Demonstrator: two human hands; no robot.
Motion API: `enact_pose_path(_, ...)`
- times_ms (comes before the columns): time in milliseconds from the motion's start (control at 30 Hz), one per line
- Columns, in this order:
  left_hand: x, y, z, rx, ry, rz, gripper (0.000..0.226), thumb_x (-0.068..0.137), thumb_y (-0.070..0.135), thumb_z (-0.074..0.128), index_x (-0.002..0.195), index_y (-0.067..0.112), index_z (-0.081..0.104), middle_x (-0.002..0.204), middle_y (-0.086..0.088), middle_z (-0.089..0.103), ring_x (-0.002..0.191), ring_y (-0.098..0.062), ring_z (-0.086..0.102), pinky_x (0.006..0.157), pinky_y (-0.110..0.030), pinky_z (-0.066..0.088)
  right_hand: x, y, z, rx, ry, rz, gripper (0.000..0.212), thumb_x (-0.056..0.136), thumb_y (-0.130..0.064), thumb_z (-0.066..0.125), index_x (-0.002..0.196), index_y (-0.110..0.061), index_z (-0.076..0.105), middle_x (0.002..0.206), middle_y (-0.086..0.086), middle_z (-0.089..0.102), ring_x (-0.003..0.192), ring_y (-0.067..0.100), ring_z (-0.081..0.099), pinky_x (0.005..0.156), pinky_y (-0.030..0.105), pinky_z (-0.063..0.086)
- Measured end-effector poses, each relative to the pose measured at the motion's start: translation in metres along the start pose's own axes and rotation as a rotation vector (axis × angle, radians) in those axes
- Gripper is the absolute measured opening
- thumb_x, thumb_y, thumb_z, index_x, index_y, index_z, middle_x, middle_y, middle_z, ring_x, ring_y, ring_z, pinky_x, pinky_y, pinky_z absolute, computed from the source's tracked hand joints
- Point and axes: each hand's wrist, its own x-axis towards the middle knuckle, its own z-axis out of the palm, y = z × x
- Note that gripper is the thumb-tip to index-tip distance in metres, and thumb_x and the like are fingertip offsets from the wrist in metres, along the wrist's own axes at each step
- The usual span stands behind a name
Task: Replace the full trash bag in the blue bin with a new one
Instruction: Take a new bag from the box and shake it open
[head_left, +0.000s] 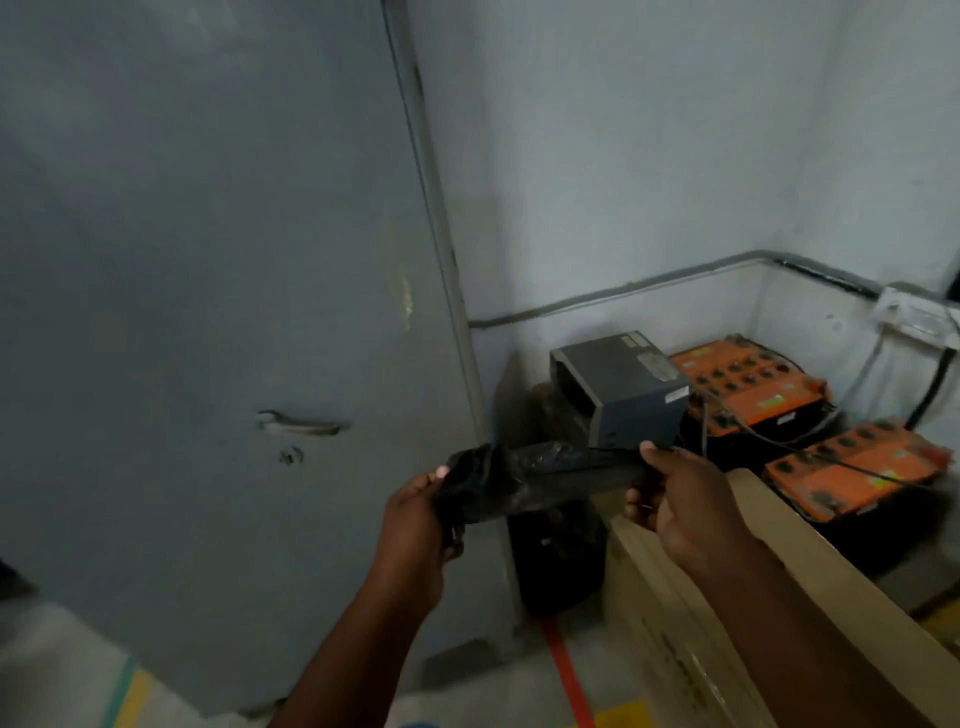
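Both hands are holding a rolled-up black trash bag (540, 475) in the air. The left hand (421, 512) is pinching one end and the right hand (670, 496) is gripping the other, probably to pull it open. The blue bin is not showing.

A folded black plastic trash bag (540, 480) is stretching between the left hand (415, 525) and the right hand (680, 499), in front of a dark grey metal box (623, 397). Left of that box a grey-blue metal door (208, 312) is standing, and right of it two orange-topped batteries (748, 387) are sitting. A tan cardboard carton (779, 623) is lying in front of the box, under the right forearm.
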Motion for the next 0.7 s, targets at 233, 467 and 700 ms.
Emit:
enact_pose_path(233, -0.028, 0.005, -0.042, -0.119, 0.099, -0.042, 0.023, 0.099, 0.019, 0.044, 0.093, 0.016, 0.066, 0.057, -0.001, 0.049, 0.048, -0.013, 0.041, 0.045, -0.022, 0.031, -0.035, 0.03, 0.04, -0.079, -0.114, -0.001, 0.028, 0.09, -0.034, 0.063, 0.112, -0.018, 0.056, 0.098, 0.006, 0.067, 0.088, 0.027, 0.067, 0.068, 0.041, 0.054)
enact_pose_path(467, -0.049, 0.022, -0.079, -0.152, 0.03, 0.011, 0.036, 0.102, 0.031, 0.046, 0.093, 0.002, 0.066, 0.054, -0.007, 0.045, 0.04, -0.015, 0.037, 0.038, -0.019, 0.031, -0.115, 0.068, 0.104, -0.528, -0.527, -0.437, 0.07, 0.068, -0.036, 0.085, 0.128, -0.031, 0.05, 0.122, -0.007, 0.062, 0.11, 0.007, 0.063, 0.089, 0.032, 0.056)
enact_pose_path(700, -0.057, 0.043, -0.151, -0.378, -0.1, -0.123, 0.04, 0.095, 0.043, 0.055, 0.08, 0.006, 0.061, 0.041, -0.002, 0.042, 0.028, -0.009, 0.031, 0.028, -0.014, 0.024, -0.167, 0.104, 0.17, -0.628, -0.516, -0.452, 0.028, 0.082, -0.019, 0.075, 0.109, -0.021, 0.069, 0.097, -0.004, 0.076, 0.092, 0.009, 0.072, 0.085, 0.041, 0.059)
